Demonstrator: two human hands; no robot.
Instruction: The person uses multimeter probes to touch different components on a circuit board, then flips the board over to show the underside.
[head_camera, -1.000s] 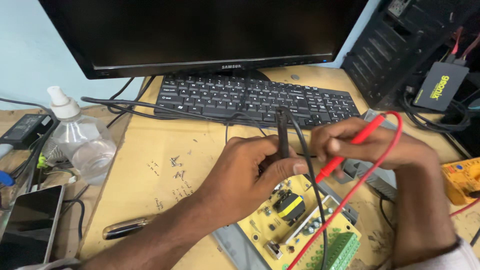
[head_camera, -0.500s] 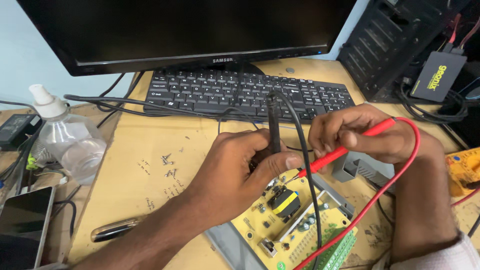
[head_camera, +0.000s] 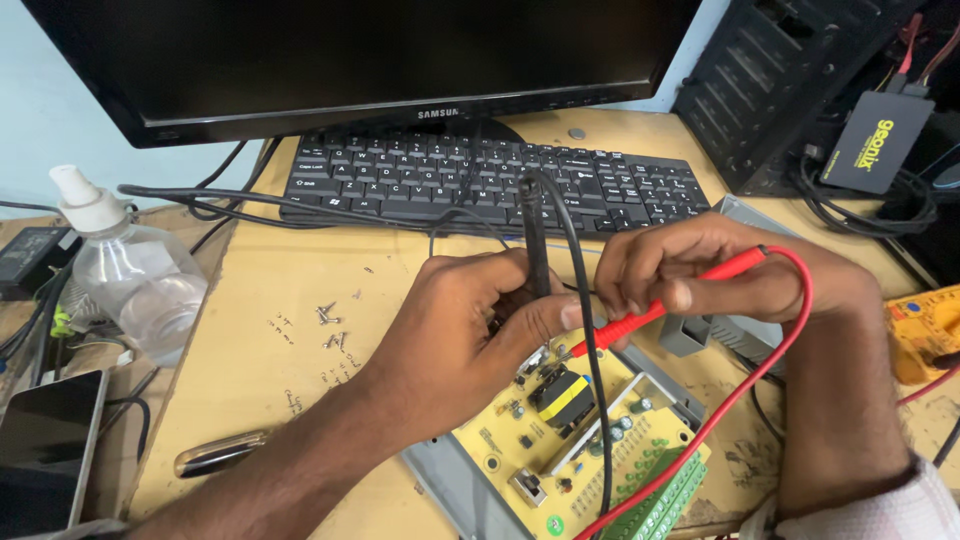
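My left hand (head_camera: 470, 330) grips a black test probe (head_camera: 533, 230) that stands nearly upright, its tip hidden behind my fingers over a yellow circuit board (head_camera: 590, 450). My right hand (head_camera: 720, 275) pinches a red test probe (head_camera: 650, 312), slanted down to the left with its tip touching the board near a yellow and black transformer (head_camera: 560, 397). The board lies in a grey tray (head_camera: 450, 490) with green terminal blocks (head_camera: 665, 505) along its near edge. A red lead (head_camera: 770, 370) loops around my right wrist.
A black keyboard (head_camera: 420, 180) and monitor (head_camera: 350, 60) stand at the back. A clear spray bottle (head_camera: 130, 270) and a phone (head_camera: 45, 440) lie left. Small screws (head_camera: 330, 325) lie loose on the wooden desk (head_camera: 280, 380). A yellow multimeter (head_camera: 925, 330) sits right, a black computer case (head_camera: 790, 80) beyond.
Both hands with their probes have stayed over the board; the view has shifted slightly, and the probe tips have settled a little lower on the board.
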